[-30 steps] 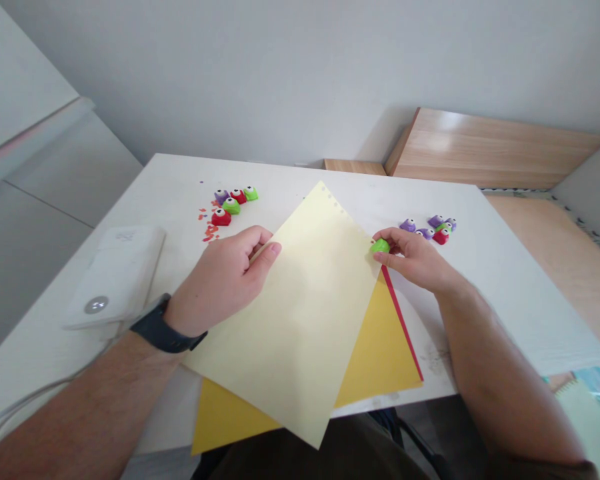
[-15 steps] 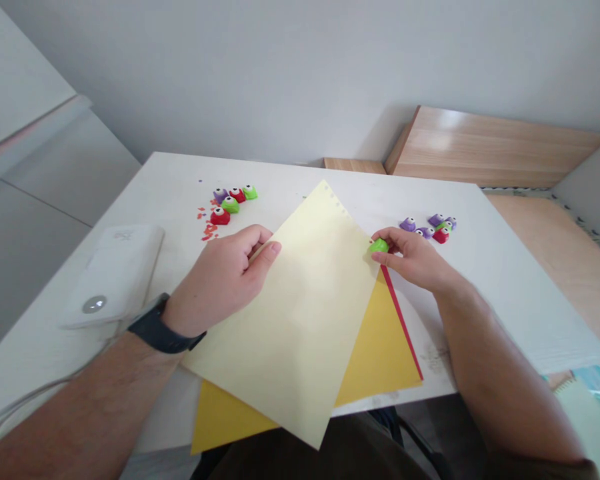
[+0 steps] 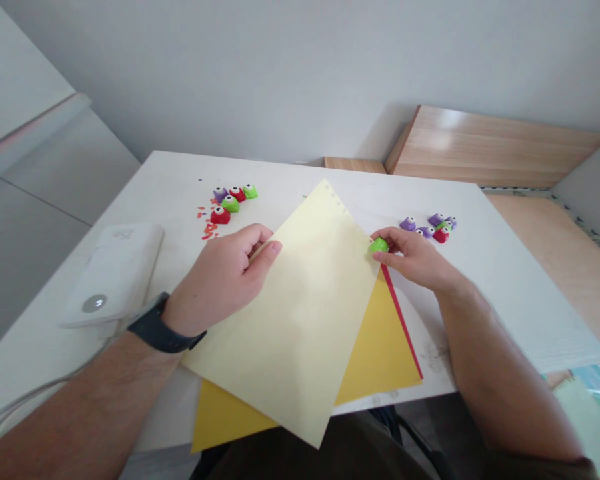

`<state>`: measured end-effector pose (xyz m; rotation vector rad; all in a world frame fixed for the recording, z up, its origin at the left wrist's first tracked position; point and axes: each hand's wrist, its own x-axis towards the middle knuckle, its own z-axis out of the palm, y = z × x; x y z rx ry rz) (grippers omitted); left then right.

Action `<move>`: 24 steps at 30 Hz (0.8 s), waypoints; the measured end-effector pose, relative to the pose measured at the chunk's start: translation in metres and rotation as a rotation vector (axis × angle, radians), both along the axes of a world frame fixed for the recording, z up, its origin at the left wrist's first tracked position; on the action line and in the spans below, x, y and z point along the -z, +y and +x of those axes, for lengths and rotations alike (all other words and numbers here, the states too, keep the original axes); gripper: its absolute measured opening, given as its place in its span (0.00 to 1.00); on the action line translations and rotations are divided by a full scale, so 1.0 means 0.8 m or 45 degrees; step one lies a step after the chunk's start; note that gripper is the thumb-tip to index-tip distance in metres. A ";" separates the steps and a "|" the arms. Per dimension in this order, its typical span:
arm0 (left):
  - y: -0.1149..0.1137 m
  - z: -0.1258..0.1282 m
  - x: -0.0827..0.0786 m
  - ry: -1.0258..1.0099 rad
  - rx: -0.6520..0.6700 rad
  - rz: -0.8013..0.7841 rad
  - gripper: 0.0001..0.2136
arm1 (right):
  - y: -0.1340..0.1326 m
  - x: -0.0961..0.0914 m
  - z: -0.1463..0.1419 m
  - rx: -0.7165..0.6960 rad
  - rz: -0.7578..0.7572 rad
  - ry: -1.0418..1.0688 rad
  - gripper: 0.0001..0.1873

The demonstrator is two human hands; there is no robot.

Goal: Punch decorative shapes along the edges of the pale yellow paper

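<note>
A cream sheet of paper (image 3: 300, 307) with a row of punched holes along its upper right edge is held up at a slant. My left hand (image 3: 230, 277) is closed on its left edge, thumb on top and fingers behind. At the sheet's right corner, my right hand (image 3: 413, 257) pinches a small green clip (image 3: 379, 246) between thumb and fingers. The clip touches the paper; whether its jaws grip the sheet I cannot tell. Beneath lies a yellow sheet (image 3: 380, 347), with a thin red strip (image 3: 403, 323) showing along its right side.
Several coloured one-eyed clips (image 3: 231, 204) sit at the back left beside scattered red bits (image 3: 209, 231). More clips, mostly purple (image 3: 407, 224), lie beyond my right hand. A white box-like device (image 3: 115, 273) and a cable (image 3: 45, 387) are at left on the white table (image 3: 505, 293).
</note>
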<state>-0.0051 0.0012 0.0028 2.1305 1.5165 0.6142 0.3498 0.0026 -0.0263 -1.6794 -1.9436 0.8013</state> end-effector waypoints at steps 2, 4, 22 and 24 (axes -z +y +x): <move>0.000 0.001 0.000 0.005 0.003 0.009 0.12 | 0.000 0.000 0.001 -0.009 -0.007 -0.007 0.17; 0.001 0.001 0.000 0.005 0.009 0.012 0.12 | 0.001 0.000 0.003 -0.026 -0.018 -0.005 0.17; 0.001 0.001 0.002 -0.026 0.028 0.002 0.12 | -0.001 -0.003 -0.005 -0.039 -0.024 -0.056 0.14; 0.001 0.002 0.000 -0.019 0.035 -0.021 0.12 | -0.001 -0.003 -0.005 -0.037 -0.024 -0.059 0.13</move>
